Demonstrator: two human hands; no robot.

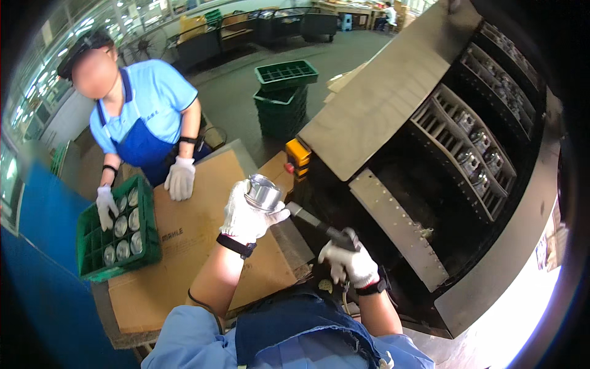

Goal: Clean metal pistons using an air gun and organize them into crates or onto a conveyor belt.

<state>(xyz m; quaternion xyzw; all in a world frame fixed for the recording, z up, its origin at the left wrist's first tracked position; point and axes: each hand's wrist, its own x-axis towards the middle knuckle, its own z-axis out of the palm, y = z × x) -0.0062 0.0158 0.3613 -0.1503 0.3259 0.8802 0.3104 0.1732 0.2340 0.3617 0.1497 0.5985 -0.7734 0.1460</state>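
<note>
My left hand, in a white knit glove, is closed around a shiny metal piston held up over the cardboard. A black air blow gun with a pale tip is gripped in my gloved right hand. Its tip points up and left toward the piston, close to my left fingertips. A thin hose hangs below my right hand. Under my left arm lies a flat cardboard sheet on the table.
At the left a co-worker rests one gloved hand on a green divided crate of metal pistons, the other on the cardboard. A large machine with racks of metal parts fills the right. Green crates stand stacked behind, near a yellow switch box.
</note>
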